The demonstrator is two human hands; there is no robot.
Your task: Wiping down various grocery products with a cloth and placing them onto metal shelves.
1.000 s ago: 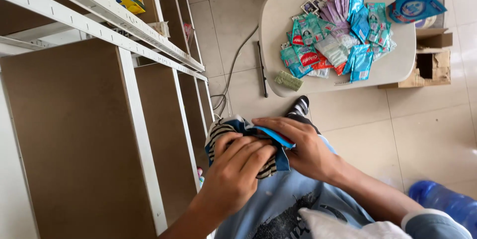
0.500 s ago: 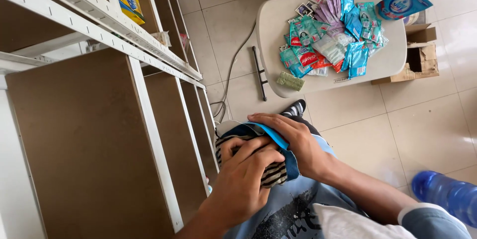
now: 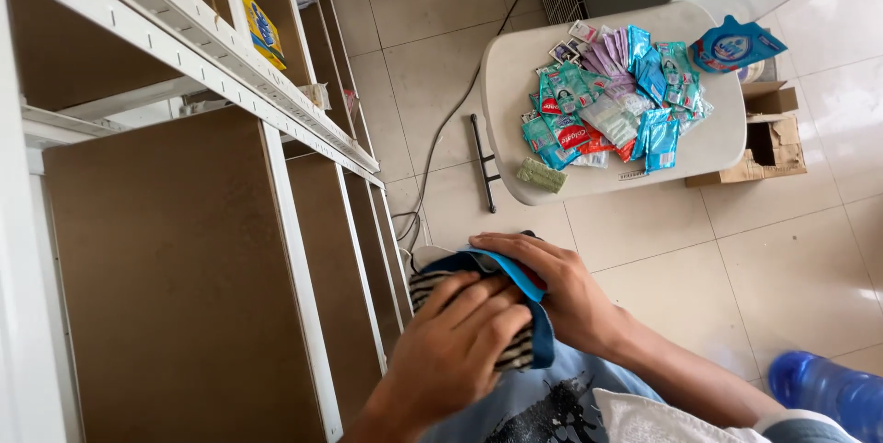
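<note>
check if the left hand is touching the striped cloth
Touching. The head view shows the left hand pressed flat on the striped cloth, fingers spread over it, no gap.

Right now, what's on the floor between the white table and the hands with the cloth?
In the head view, only bare floor tiles separate the white table from both hands squeezing the striped cloth. A black bar lies off left.
</note>
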